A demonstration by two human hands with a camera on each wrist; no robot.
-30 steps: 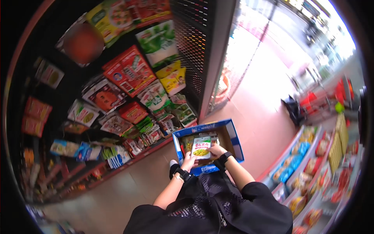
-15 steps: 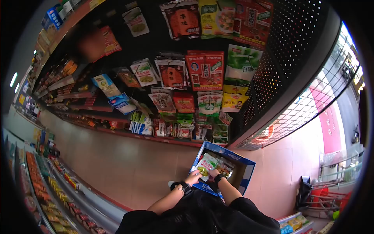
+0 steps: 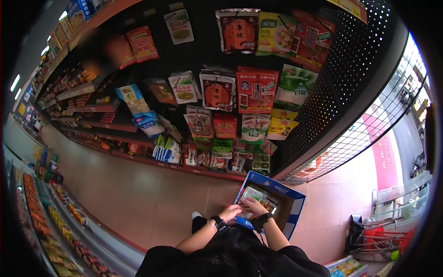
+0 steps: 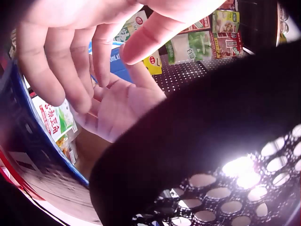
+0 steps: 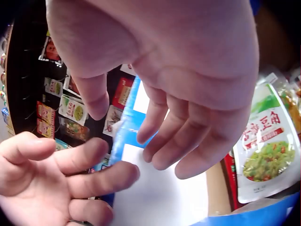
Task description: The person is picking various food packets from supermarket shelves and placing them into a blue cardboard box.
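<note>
Both hands are empty over the near edge of a blue cardboard box [image 3: 299, 203]. The left hand [image 3: 230, 213] is at the box's near left corner, palm turned up in the right wrist view, its fingers [image 5: 101, 181] loosely bent. Close beside it, the right hand [image 3: 253, 207] hangs over the box with bent, relaxed fingers [image 5: 188, 141]. The hands overlap in the left wrist view, so whether they touch I cannot tell. A white and green packet [image 5: 265, 150] with a picture of green food lies inside the box, next to other packets.
A black rack [image 3: 207, 55] with hanging seasoning packets [image 3: 257, 90] stands beyond the box. Its perforated end panel and a wire grid are at the right. Low shelves of packaged goods [image 3: 69, 231] run along the lower left. A metal and red cart-like frame [image 3: 380, 237] is at the lower right.
The hands held the packet before; it is now out of their grip and lies in the box. The right hand has moved left towards the left hand. The head view has swung left.
</note>
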